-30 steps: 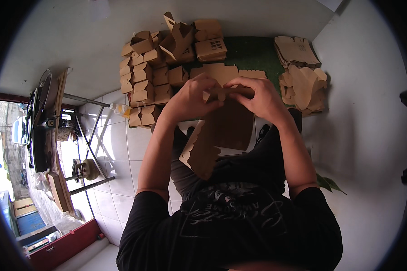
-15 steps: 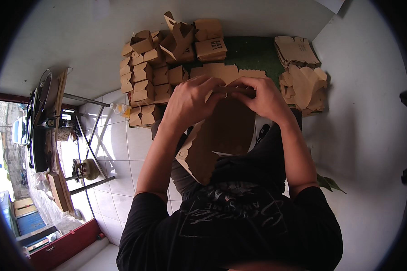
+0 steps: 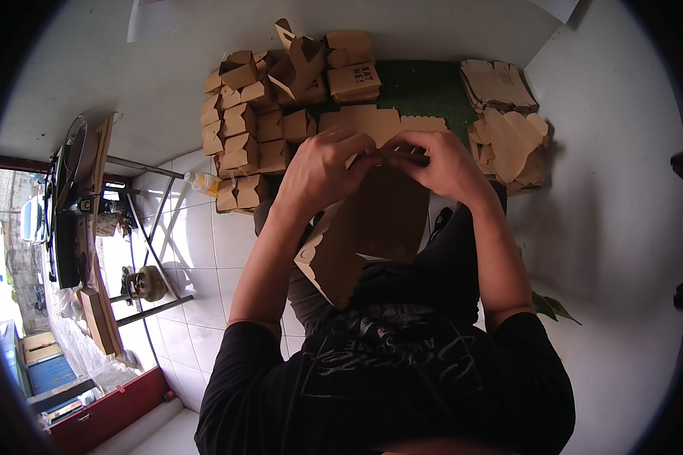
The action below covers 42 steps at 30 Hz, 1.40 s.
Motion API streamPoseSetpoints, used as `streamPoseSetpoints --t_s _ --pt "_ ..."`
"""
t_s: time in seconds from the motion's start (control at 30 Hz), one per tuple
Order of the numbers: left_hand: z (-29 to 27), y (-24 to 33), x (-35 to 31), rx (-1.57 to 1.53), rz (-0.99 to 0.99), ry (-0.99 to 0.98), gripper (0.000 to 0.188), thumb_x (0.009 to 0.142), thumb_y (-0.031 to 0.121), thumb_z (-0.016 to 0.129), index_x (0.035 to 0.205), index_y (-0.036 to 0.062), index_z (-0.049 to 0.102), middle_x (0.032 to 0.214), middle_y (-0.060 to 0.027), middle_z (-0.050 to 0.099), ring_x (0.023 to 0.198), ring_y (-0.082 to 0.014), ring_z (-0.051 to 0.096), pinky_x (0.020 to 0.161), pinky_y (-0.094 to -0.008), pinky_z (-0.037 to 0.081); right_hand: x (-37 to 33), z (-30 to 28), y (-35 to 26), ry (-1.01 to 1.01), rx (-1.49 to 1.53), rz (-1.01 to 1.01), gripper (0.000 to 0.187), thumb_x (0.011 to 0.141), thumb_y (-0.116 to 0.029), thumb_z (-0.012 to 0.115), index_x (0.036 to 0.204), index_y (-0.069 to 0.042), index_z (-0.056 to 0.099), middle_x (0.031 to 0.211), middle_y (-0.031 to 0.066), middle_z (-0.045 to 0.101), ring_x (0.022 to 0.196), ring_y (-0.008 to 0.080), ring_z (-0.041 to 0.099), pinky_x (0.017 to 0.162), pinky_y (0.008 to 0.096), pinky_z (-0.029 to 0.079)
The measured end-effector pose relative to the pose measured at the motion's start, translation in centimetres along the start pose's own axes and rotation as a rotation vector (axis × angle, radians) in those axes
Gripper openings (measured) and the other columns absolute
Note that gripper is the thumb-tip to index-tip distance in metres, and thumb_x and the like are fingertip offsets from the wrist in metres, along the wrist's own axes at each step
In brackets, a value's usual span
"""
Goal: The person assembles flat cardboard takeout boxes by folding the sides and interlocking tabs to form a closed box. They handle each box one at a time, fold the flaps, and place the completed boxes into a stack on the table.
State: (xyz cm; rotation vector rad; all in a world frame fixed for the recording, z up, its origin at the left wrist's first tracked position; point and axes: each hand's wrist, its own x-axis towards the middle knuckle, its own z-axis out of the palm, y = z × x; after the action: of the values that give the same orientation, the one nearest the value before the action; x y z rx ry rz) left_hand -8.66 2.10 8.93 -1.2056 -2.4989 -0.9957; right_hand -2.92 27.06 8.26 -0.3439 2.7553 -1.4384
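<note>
Cardboard blank point(image 3: 393, 212) pinched along its far edge

From my remote post I look down on the brown blank, which hangs above dark trousers point(image 3: 425, 292), one scalloped flap slanting left toward the black shirt point(image 3: 395, 371). The left hand point(image 3: 325, 171) pinches the blank's far edge between thumb and fingers; the right hand point(image 3: 448, 163) pinches that same edge farther right, fingertips close to the other's. I cannot tell exactly how the cardboard sits under the fingers. Beyond the blank and to its left, folded boxes point(image 3: 239, 154) crowd a green-covered desk point(image 3: 421, 85); beyond it to the right sits a stack of flat cardboard point(image 3: 497, 83), with loose cardboard pieces point(image 3: 512, 148) just nearer. I judge the step in hand to be creasing or tucking that far edge. The next move seems to call for even pressure from both sides, without buckling the panel.
</note>
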Motion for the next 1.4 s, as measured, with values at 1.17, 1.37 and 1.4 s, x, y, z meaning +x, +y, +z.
streamPoseSetpoints --t_s 1.17,1.37,1.4 --pt "-0.4 -0.5 0.2 -0.017 -0.066 -0.01 0.01 0.085 0.011 0.092 0.094 0.0125 0.088 0.092 -0.0013 0.084 0.101 -0.0241 0.078 0.094 -0.0433 0.055 -0.4 -0.6 -0.8 -0.081 0.091 -0.016 0.027 0.1 -0.008 0.088 0.126 -0.003 0.084 0.12 0.0127 0.087 0.112 0.0252 0.085 0.101 0.041 0.066" --pt "-1.5 -1.4 0.4 -0.009 0.017 0.039 0.019 0.082 0.008 0.096 0.1 0.0048 0.088 0.091 -0.0078 0.083 0.092 -0.0282 0.079 0.09 -0.0421 0.062 -0.7 -1.6 0.7 -0.004 -0.007 -0.049 0.033 0.096 -0.003 0.089 0.128 -0.004 0.083 0.123 0.0107 0.086 0.114 0.0239 0.082 0.106 0.0396 0.062" --pt "-1.6 -1.5 0.4 -0.013 0.013 0.036 0.02 0.082 0.008 0.096 0.101 0.0043 0.088 0.091 -0.0084 0.083 0.091 -0.028 0.08 0.089 -0.0417 0.063 -0.8 -1.8 0.7 0.015 -0.004 -0.106 0.032 0.096 -0.002 0.088 0.128 -0.004 0.083 0.123 0.0104 0.086 0.114 0.0235 0.082 0.105 0.0393 0.063"
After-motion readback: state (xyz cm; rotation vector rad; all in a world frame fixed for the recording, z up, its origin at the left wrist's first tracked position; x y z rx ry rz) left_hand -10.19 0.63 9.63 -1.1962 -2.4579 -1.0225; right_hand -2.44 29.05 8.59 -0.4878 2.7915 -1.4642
